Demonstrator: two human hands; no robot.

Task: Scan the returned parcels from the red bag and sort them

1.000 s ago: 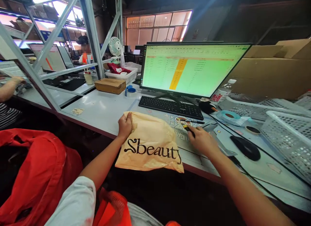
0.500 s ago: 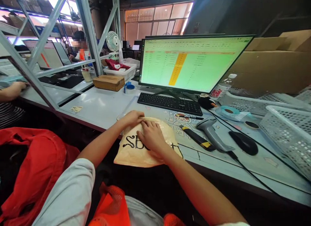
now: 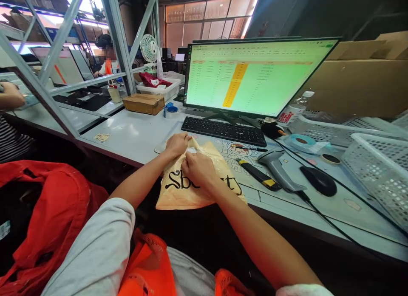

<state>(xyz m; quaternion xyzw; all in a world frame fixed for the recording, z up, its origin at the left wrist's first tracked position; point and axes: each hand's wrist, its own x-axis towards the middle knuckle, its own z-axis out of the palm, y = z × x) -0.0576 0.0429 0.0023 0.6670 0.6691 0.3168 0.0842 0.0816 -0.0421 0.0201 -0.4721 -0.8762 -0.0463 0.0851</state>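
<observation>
Flat grey-white worktop carries the crinkled tan, black-lettered mailer bag, lower part overhanging the front edge, left hand and right hand fingers closed on its top, likely for opposed pull, slim black-and-yellow cutter lying right, within reach.

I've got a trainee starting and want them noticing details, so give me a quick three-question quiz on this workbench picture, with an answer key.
1. What are the person's left hand and right hand touching?
a) a flat black computer mouse
b) a crinkled tan bag with black lettering
c) a brown cardboard box

2. True or false: the yellow-and-black cutter lies between the bag and the grey handheld scanner.

3. Fill in the colour: on the wide, black-framed monitor, a slanted ____ column crosses the green screen.

Key: 1. b; 2. true; 3. orange.
</observation>
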